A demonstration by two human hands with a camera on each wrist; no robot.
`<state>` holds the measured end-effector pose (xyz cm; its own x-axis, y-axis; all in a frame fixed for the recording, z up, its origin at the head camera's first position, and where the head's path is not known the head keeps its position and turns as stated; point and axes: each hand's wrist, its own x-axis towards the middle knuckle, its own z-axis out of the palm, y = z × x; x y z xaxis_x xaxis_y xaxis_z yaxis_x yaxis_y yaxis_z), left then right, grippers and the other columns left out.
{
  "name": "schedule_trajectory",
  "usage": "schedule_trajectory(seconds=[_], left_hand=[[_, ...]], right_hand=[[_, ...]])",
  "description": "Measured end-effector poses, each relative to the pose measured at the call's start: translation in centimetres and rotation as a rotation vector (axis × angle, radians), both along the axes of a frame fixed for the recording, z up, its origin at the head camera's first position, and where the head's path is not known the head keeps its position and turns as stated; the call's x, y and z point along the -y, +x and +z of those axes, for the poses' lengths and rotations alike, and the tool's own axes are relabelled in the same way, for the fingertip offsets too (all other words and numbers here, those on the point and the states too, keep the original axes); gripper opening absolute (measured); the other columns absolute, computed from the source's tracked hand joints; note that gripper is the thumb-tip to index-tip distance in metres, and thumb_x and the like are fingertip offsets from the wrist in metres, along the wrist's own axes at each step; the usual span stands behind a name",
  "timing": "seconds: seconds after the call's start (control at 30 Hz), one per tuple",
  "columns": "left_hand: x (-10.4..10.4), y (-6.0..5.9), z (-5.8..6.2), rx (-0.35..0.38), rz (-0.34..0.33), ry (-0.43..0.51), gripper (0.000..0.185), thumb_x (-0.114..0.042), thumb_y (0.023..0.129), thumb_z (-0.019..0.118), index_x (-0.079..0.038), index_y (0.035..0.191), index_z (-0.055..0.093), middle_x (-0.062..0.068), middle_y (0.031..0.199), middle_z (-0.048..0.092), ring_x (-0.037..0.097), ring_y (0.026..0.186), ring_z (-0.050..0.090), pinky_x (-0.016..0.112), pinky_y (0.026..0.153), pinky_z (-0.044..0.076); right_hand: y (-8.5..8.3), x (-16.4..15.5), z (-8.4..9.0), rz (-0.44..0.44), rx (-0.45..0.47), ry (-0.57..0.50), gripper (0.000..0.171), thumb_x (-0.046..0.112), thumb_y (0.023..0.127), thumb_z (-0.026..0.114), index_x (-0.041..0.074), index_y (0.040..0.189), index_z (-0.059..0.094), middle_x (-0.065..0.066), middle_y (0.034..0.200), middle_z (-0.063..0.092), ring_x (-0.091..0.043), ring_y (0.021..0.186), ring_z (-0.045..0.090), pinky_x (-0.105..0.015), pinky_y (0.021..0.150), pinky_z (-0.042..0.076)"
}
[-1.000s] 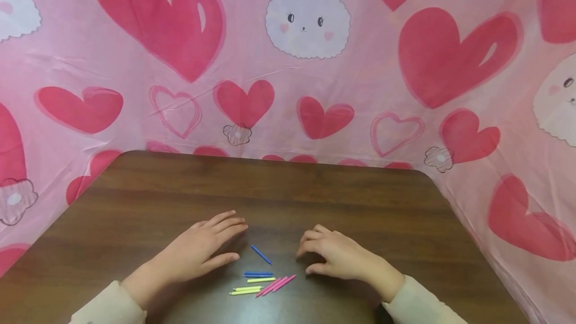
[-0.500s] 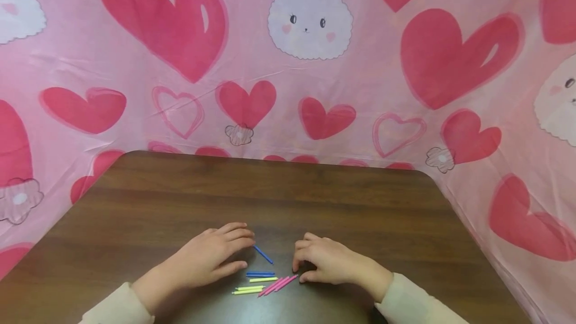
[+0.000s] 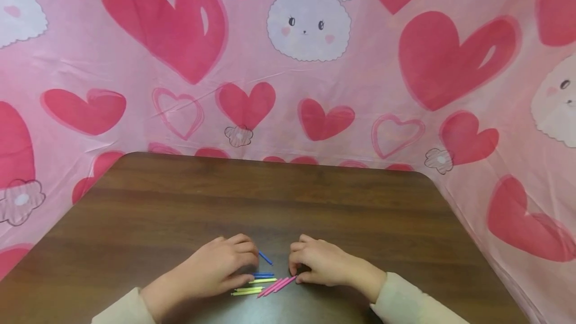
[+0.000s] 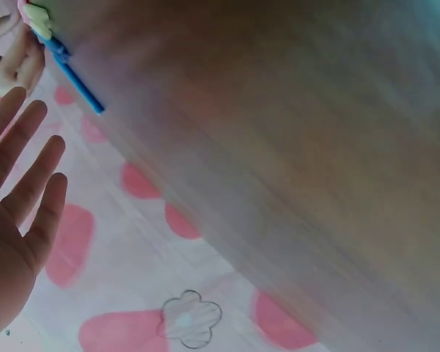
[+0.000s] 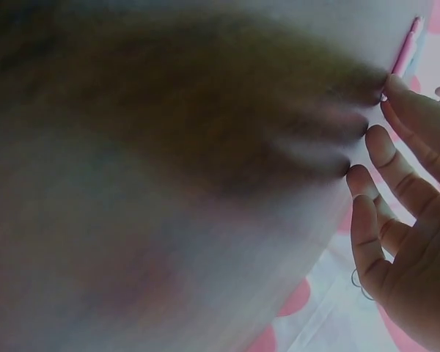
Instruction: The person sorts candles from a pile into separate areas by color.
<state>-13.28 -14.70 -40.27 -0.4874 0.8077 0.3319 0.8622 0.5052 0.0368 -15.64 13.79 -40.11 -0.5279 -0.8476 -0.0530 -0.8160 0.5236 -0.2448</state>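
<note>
Both hands rest on the tabletop (image 3: 180,189), left hand (image 3: 220,266) and right hand (image 3: 319,264) flanking the coloured sticks (image 3: 265,284), fingers (image 5: 396,158) relaxed, slightly spread, pinching nothing.

Head view above, wrist views tabletop-close.

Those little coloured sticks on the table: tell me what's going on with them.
A person has both hands on a brown wooden table, closing in on a small cluster of thin sticks. The left hand lies over the blue sticks, fingers fairly straight. The right hand has its fingertips down on the table, touching the end of the pink sticks. The yellow sticks lie between the hands. Neither hand plainly grips a stick. A pink heart-and-bunny cloth hangs behind.
</note>
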Motion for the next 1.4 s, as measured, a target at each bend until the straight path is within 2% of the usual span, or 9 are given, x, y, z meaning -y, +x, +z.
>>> schedule_trajectory(seconds=[0.2, 0.37, 0.57, 0.77, 0.97, 1.07, 1.2, 1.3, 1.4], left_hand=[[-0.5, 0.7, -0.1, -0.030, 0.000, -0.019, 0.015, -0.037, 0.089, 0.071, -0.026, 0.098, 0.069, -0.019, 0.102, 0.066, 0.006, 0.104, 0.057, 0.022, 0.066, 0.043], [-0.8, 0.7, 0.0, -0.013, 0.002, -0.018, 0.013, -0.037, 0.088, 0.072, -0.027, 0.096, 0.070, -0.020, 0.099, 0.067, 0.004, 0.099, 0.056, 0.019, 0.066, 0.041], [-1.2, 0.4, -0.2, 0.092, -0.012, 0.014, 0.008, -0.035, 0.087, 0.073, -0.028, 0.090, 0.072, -0.022, 0.095, 0.067, 0.000, 0.089, 0.052, 0.014, 0.064, 0.036], [-1.6, 0.6, -0.3, 0.210, -0.006, 0.023, 0.008, -0.034, 0.085, 0.075, -0.026, 0.088, 0.074, -0.022, 0.091, 0.066, -0.003, 0.085, 0.050, 0.013, 0.065, 0.040], [-1.9, 0.8, -0.5, 0.250, 0.010, 0.023, 0.012, -0.035, 0.083, 0.077, -0.025, 0.087, 0.073, -0.021, 0.080, 0.059, -0.005, 0.080, 0.045, 0.014, 0.065, 0.040], [-1.9, 0.8, -0.7, 0.270, 0.023, 0.010, 0.011, -0.035, 0.082, 0.078, -0.025, 0.086, 0.073, -0.022, 0.075, 0.053, -0.007, 0.077, 0.042, 0.023, 0.079, 0.052], [-2.0, 0.8, -0.9, 0.332, 0.043, -0.008, 0.011, -0.035, 0.082, 0.077, -0.025, 0.086, 0.073, -0.022, 0.072, 0.050, -0.010, 0.073, 0.041, 0.021, 0.077, 0.051], [-2.1, 0.8, -0.9, 0.370, 0.052, -0.014, 0.012, -0.035, 0.083, 0.077, -0.025, 0.086, 0.073, -0.021, 0.071, 0.050, -0.010, 0.072, 0.040, 0.012, 0.061, 0.037], [-2.3, 0.8, -0.8, 0.377, 0.055, -0.026, 0.012, -0.036, 0.083, 0.077, -0.025, 0.087, 0.073, -0.021, 0.070, 0.049, -0.009, 0.071, 0.040, 0.012, 0.060, 0.035]], right_hand=[[0.0, 0.1, -0.1, -0.013, 0.010, 0.006, 0.008, 0.032, 0.086, 0.075, 0.029, 0.086, 0.067, 0.018, 0.089, 0.054, 0.001, 0.086, 0.039, -0.013, 0.070, 0.038], [-0.2, 0.1, -0.2, -0.007, 0.023, -0.021, 0.009, 0.030, 0.086, 0.075, 0.028, 0.086, 0.067, 0.017, 0.087, 0.054, 0.001, 0.085, 0.038, -0.012, 0.071, 0.038], [-0.5, 0.1, -0.1, -0.005, 0.074, -0.051, 0.009, 0.028, 0.086, 0.076, 0.026, 0.085, 0.067, 0.015, 0.086, 0.053, 0.001, 0.085, 0.037, -0.011, 0.074, 0.039], [-0.7, 0.2, -0.2, -0.021, 0.154, -0.062, 0.010, 0.024, 0.086, 0.076, 0.025, 0.082, 0.067, 0.015, 0.084, 0.053, 0.002, 0.085, 0.038, -0.012, 0.077, 0.038], [-0.8, 0.1, -0.4, -0.016, 0.169, -0.074, 0.011, 0.023, 0.087, 0.076, 0.025, 0.081, 0.067, 0.014, 0.083, 0.053, 0.002, 0.084, 0.037, -0.011, 0.075, 0.036], [-0.9, 0.0, -0.5, -0.012, 0.173, -0.076, 0.011, 0.024, 0.087, 0.075, 0.025, 0.081, 0.067, 0.015, 0.083, 0.053, 0.002, 0.084, 0.037, -0.011, 0.075, 0.036], [-0.9, -0.1, -0.6, -0.009, 0.180, -0.072, 0.011, 0.024, 0.088, 0.075, 0.026, 0.080, 0.067, 0.016, 0.082, 0.052, 0.002, 0.084, 0.036, -0.011, 0.075, 0.035], [-0.9, -0.2, -0.5, 0.000, 0.176, -0.079, 0.011, 0.024, 0.088, 0.074, 0.025, 0.079, 0.067, 0.016, 0.082, 0.053, 0.002, 0.083, 0.036, -0.011, 0.074, 0.034], [-0.9, -0.4, -0.4, 0.013, 0.169, -0.088, 0.010, 0.024, 0.088, 0.073, 0.025, 0.080, 0.068, 0.016, 0.082, 0.054, 0.002, 0.083, 0.037, -0.010, 0.074, 0.033]])
